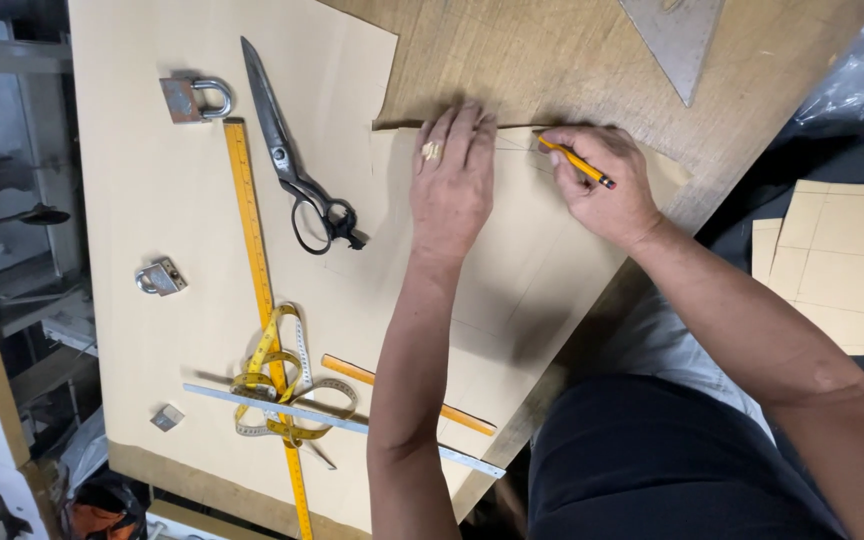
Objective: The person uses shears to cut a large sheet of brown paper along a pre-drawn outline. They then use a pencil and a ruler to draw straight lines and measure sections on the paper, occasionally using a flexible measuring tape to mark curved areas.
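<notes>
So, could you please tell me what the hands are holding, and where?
The right hand grips a yellow pencil near its tip end; the left hand holds nothing, lying flat on the paper.

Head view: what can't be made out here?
- Pencil tip: hidden under the right hand.
- Paper piece top edge: partly covered by the left hand.
- Set square: cut off by the top edge.
- Short orange ruler: middle hidden behind the left forearm.

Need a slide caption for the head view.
Left hand flattens tan pattern paper; right hand marks it with yellow pencil.
</notes>
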